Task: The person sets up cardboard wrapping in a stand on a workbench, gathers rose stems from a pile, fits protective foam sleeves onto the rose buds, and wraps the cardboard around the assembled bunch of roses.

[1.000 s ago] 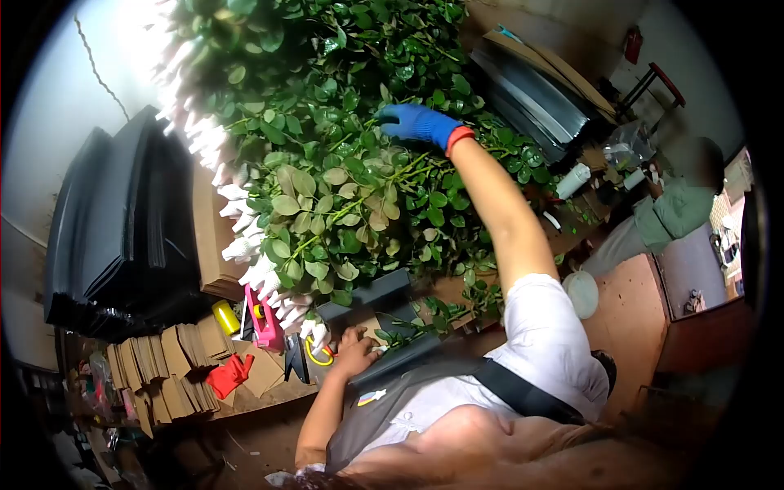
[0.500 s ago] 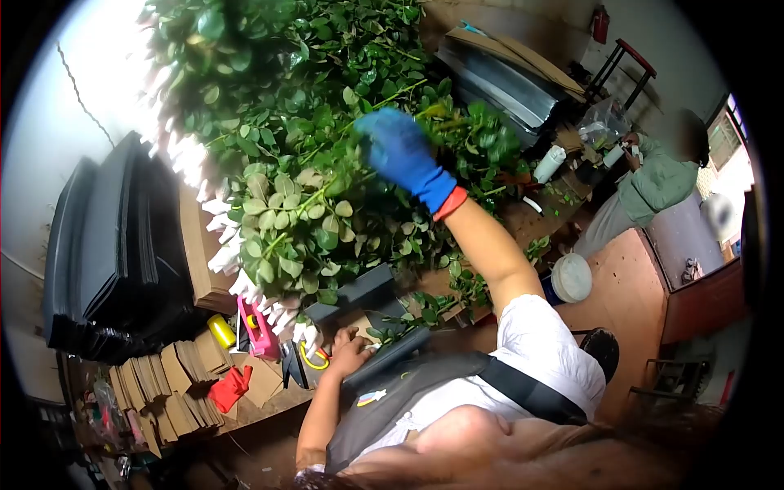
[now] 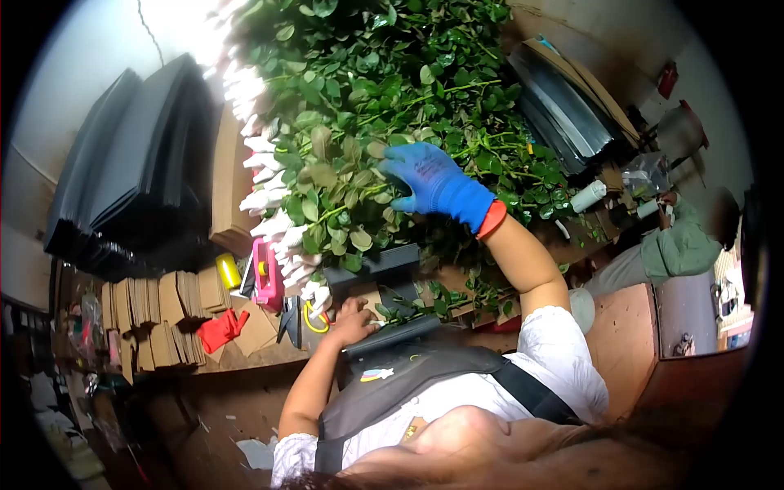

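Note:
A big pile of leafy green rose stems (image 3: 384,106) fills the upper middle, with white-wrapped heads (image 3: 265,175) lined along its left side. My right hand (image 3: 429,178), in a blue knitted glove with a red cuff, reaches over the near part of the pile. Its thumb and fingers are apart around leaves, with nothing visibly gripped. My bare left hand (image 3: 353,322) rests low at a dark grey trough (image 3: 396,333), fingers extended on its cardboard-lined inside. Close to its thumb lies a leafy stem (image 3: 441,302) in the trough.
Scissors with yellow handles (image 3: 314,314), a pink tape dispenser (image 3: 265,273) and a red cloth (image 3: 220,329) lie left of my left hand. Cardboard sleeves (image 3: 147,304) and black sheets (image 3: 151,155) stand further left. At right a person in green (image 3: 682,249) holds a white roll.
The view has shifted, moving the pile right in the picture. My right hand has come closer over the pile, its thumb and fingers now spread. My left hand stays at the trough.

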